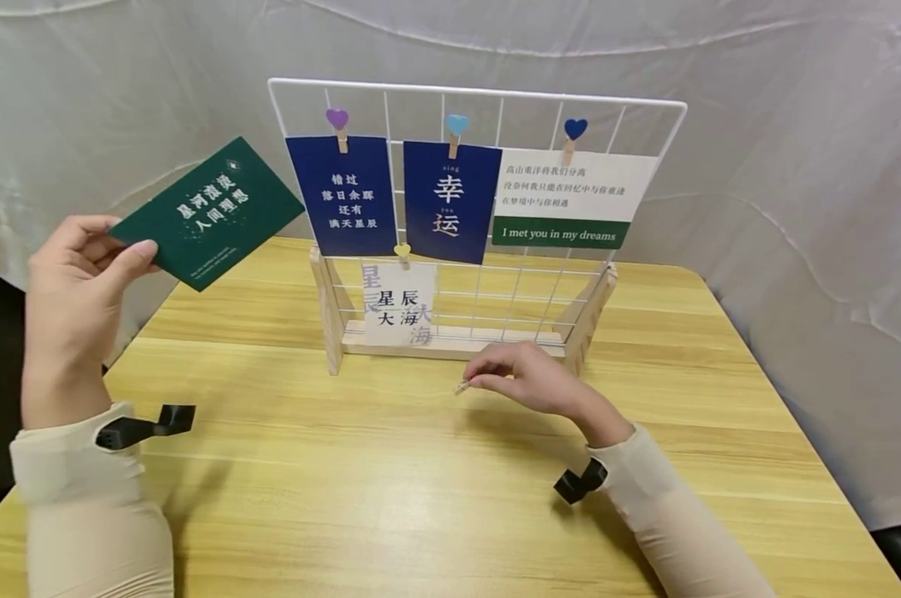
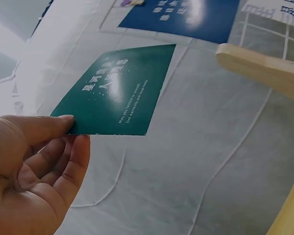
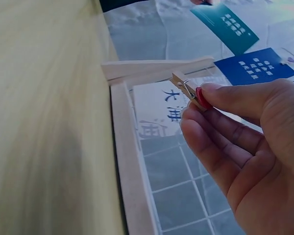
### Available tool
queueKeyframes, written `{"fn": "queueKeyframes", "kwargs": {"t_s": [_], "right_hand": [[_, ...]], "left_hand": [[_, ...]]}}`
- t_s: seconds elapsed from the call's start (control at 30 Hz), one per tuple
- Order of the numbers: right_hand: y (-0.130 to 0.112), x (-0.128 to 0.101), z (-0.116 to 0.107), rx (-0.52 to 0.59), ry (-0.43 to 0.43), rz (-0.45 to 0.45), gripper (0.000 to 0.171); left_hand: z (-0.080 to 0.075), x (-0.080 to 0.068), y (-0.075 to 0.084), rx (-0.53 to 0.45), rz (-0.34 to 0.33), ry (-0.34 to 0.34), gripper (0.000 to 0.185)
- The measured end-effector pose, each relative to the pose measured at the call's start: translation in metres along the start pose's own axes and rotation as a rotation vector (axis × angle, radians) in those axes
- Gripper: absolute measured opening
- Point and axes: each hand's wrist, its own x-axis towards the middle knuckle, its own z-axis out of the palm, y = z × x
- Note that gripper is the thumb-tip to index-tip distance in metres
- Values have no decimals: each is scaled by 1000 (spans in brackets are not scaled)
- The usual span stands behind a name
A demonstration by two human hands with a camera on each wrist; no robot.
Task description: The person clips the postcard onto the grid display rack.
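My left hand (image 1: 84, 274) pinches a dark green postcard (image 1: 211, 216) by its lower left corner, thumb on the printed face. The postcard is held up tilted, its right corner near the left side of a white wire grid rack (image 1: 476, 91). Low in front of the rack, my right hand (image 1: 528, 378) pinches a small wooden clothespin (image 3: 184, 89) with a red end between thumb and forefinger. Its bare wooden tip points away from the fingers. Behind it in the right wrist view hangs a white card (image 3: 157, 110) with dark lettering.
Heart-topped clothespins hold two blue cards (image 1: 345, 237) (image 1: 450, 241) and a white-and-green card (image 1: 570, 178) along the rack's upper part. A yellow heart clothespin (image 1: 402, 252) holds the white card lower down. Wooden feet (image 1: 329, 316) support the rack on the wood-grain table (image 1: 390, 490). Grey cloth (image 1: 794, 166) hangs behind.
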Motion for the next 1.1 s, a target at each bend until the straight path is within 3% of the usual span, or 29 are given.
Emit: {"fn": "queueKeyframes", "kwargs": {"t_s": [0.17,0.3,0.4,0.77,0.97,1.1], "right_hand": [[-3,-2,-8,14,49,-3,12],[-3,-4,-13,22,86,5,13],[-3,-5,-17,46,100,23,15],[-6,-7,-38,1,183,17,13],[-9,-10,-47,-5,220,28,16],[-11,-11,-53,-15,254,48,18]], "left_hand": [[-7,-1,2,-87,15,-14,31],[-10,-2,1,-226,32,-121,30],[-8,-2,0,-279,34,-215,27],[18,-2,-7,-93,46,-354,28],[36,-2,-11,111,32,-380,21],[48,0,-13,174,22,-428,19]]}}
